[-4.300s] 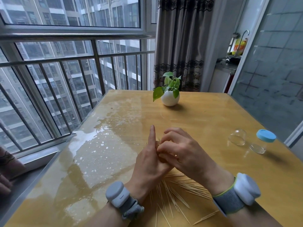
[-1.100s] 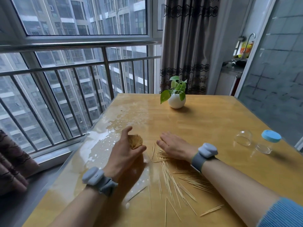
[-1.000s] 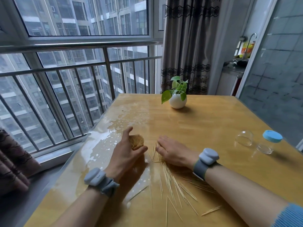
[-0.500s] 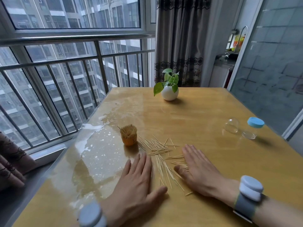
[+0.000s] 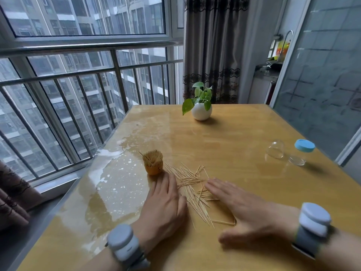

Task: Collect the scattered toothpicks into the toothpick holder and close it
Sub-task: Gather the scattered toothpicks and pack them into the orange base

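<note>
- We released the toothpick holder (image 5: 153,164); it stands upright.
- Beside it, our left hand (image 5: 166,204) and right hand (image 5: 240,208) lie flat, empty, flanking scattered toothpicks (image 5: 192,184).

A glossy wooden table (image 5: 234,145) carries thin wooden toothpicks (image 5: 192,182) and a clear glass jar (image 5: 275,149).

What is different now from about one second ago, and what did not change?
The left hand has let go of the holder, which now stands upright on the table, and has drawn back toward the person. It and the right hand now lie flat on either side of the loose toothpicks. The plant, clear cap and blue-lidded jar stayed put.
</note>
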### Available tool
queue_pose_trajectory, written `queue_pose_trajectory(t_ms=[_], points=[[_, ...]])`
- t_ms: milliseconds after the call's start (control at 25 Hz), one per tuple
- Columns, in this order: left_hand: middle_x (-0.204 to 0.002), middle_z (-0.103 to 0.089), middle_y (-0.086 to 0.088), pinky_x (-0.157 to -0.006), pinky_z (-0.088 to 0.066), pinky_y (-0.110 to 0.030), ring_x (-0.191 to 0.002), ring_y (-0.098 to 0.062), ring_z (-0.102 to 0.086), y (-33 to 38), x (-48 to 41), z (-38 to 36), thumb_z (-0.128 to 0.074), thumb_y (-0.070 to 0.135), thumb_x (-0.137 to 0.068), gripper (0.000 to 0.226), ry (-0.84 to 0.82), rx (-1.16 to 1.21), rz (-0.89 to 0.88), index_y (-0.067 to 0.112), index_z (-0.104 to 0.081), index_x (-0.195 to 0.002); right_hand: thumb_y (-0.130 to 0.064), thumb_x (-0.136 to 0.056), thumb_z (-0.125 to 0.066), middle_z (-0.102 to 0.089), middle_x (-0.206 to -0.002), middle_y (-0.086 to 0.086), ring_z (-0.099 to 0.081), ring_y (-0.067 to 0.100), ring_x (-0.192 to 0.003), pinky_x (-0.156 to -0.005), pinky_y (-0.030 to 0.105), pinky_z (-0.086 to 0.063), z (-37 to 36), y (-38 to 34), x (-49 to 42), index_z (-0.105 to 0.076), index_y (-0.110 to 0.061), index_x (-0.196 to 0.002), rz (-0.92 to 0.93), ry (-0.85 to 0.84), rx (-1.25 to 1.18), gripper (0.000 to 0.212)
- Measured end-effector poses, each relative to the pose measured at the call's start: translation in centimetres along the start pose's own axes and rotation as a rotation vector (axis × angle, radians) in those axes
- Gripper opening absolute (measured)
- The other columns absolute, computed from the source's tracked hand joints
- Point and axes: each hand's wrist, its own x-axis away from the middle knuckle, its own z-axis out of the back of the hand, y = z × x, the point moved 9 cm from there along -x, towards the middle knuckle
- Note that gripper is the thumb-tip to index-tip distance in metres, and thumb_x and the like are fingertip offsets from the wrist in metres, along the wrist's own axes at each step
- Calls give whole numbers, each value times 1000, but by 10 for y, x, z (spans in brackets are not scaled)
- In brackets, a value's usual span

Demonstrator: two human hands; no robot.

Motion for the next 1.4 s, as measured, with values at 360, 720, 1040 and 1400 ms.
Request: queue_pose_trajectory(t_ms=[360,720,1040,1400], points=[[-165,-9,-14,-121,-4,-30,-152,-23,-7,26,-33,17,-30,26,-103,64,63,420,32,4,-3,-157,-75,-81,-22,-35,-154,13,-29,25,-144,-118,31,-22,21,25,-54,-33,-10,-149,-305,287,-160,95],[-158,-35,-2,-117,-24,-29,-142,-15,-35,4,-24,25,-27,47,-91,74,129,830,120,21,-10,-158,-78,-78,-44,-51,-125,13,-47,33,-120,-95,41,-42,41,4,-76,-51,-8,-125,-491,225,-73,84],[-137,-53,1,-113,-36,-46,-129,-16,-48,-26,-12,22,-33,47,-79,70,163,1049,349,27,-36,-147,-76,-79,-53,-62,-99,7,-57,29,-90,-72,34,-41,52,-8,-94,-57,-14,-84,-562,72,-41,62],[-100,-68,5,-71,-61,-44,-94,-14,-64,-41,9,55,-44,25,-93,31,429,1064,335,25,-59,-120,-46,-84,-64,-60,-86,1,-56,26,-83,-71,29,-40,51,-6,-97,-55,-16,-67,-572,-107,-20,36]])
